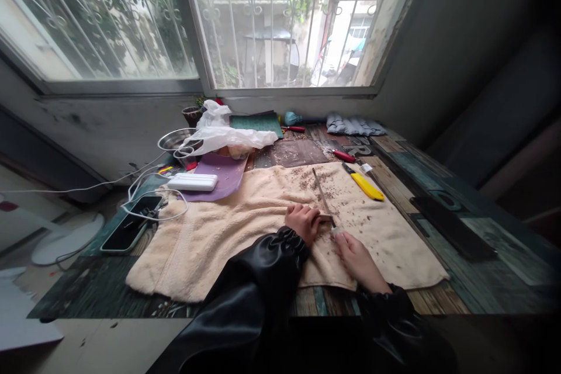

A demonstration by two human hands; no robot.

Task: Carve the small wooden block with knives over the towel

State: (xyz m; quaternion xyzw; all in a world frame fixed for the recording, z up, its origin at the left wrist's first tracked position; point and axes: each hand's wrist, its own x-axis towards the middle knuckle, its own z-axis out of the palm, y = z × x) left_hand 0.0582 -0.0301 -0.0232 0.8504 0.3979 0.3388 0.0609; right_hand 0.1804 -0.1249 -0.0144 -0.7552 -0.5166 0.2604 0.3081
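My left hand [302,223] is closed around a small piece of wood [325,218], pressed down on the beige towel [245,216]. My right hand [359,260] is wrapped round the near end of a long thin file [323,196], whose dark blade points away from me. The blade passes against the end of the wood; the grip is mostly hidden by my fingers. Brown shavings lie scattered on the towel around both hands. Beyond my right hand, a yellow-handled cutter [368,186] rests on the towel.
Behind the towel are red-handled tools [344,156], a green cutting mat [258,125], a white plastic bag [236,135] and a metal bowl [175,139]. On the left are a white power strip [193,182], cables and a phone [131,225]. A dark flat object [453,228] lies right.
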